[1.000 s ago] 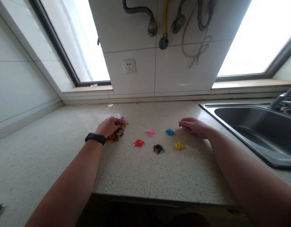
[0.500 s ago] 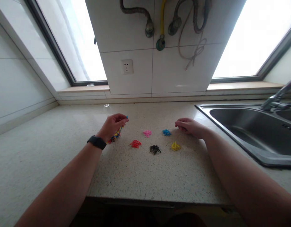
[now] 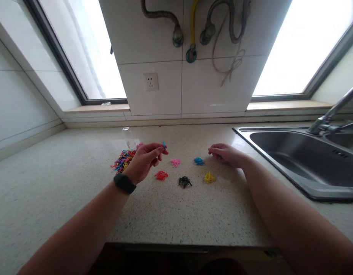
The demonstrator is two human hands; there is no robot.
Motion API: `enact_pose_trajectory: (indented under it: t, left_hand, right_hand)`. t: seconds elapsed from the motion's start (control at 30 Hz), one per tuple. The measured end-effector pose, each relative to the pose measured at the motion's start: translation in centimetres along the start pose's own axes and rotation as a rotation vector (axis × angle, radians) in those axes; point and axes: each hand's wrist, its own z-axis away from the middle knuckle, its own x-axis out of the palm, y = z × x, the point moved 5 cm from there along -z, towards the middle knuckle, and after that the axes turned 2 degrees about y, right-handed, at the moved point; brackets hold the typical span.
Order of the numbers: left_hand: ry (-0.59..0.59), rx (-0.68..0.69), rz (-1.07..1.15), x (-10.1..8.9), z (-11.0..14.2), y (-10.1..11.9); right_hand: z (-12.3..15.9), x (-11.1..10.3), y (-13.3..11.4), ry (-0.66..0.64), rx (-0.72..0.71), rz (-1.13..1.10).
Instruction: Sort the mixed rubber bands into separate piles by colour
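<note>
Between the thumb and fingers of my left hand point(image 3: 146, 158) is a small blue rubber band point(image 3: 164, 145), held above the counter. Behind that hand lies a mixed heap of coloured rubber bands point(image 3: 122, 160), partly hidden by it. My right hand point(image 3: 226, 154) rests on the counter with its fingers curled together; whether anything is in them is hidden. Just left of it sits a blue pile of bands point(image 3: 198, 160). Nearby are a pink pile point(image 3: 175, 162), a red pile point(image 3: 161, 175), a black pile point(image 3: 184, 181) and a yellow pile point(image 3: 209, 177), each apart from the others.
A clear container point(image 3: 129, 137) stands behind the mixed heap. To the right, a steel sink point(image 3: 279, 152) with a tap point(image 3: 322, 122) is set into the speckled counter point(image 3: 193, 217). The tiled wall point(image 3: 153, 103) bounds the back, with a socket point(image 3: 151, 81) on it.
My left hand has moved right, away from the mixed heap, carrying the blue band; more of the heap now shows. The right hand has stayed nearly in place. The view has shifted slightly.
</note>
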Motion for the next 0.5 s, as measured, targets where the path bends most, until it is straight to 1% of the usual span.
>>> enact_pose_trajectory:
  t: [0.1,0.23,0.3,0.37,0.4,0.43,0.5]
  left_hand:
    - [-0.012,-0.006,-0.034,0.4,0.1,-0.3]
    - [0.008,0.020,-0.029,0.9,0.0,-0.8]
    - [0.006,0.041,-0.105,1.4,-0.2,-1.0]
    - [-0.035,0.090,-0.287,2.1,-0.3,-0.8]
    - [-0.080,0.137,-0.424,2.7,-0.2,-0.5]
    - [-0.144,0.205,-0.580,3.5,-0.2,-0.1]
    - [-0.295,0.382,-0.893,5.3,0.2,0.7]
  right_hand:
    - [0.1,0.1,-0.2,0.006,0.003,0.014]
    - [-0.1,0.0,-0.1,0.001,-0.007,-0.007]
    - [-0.3,0.0,0.1,-0.004,-0.011,-0.015]
    - [-0.5,-0.1,0.2,-0.007,-0.014,-0.019]
    - [-0.5,0.0,0.2,-0.009,-0.017,-0.019]
    - [-0.5,0.0,0.2,-0.012,-0.021,-0.019]
    - [-0.5,0.0,0.2,-0.017,-0.025,-0.012]
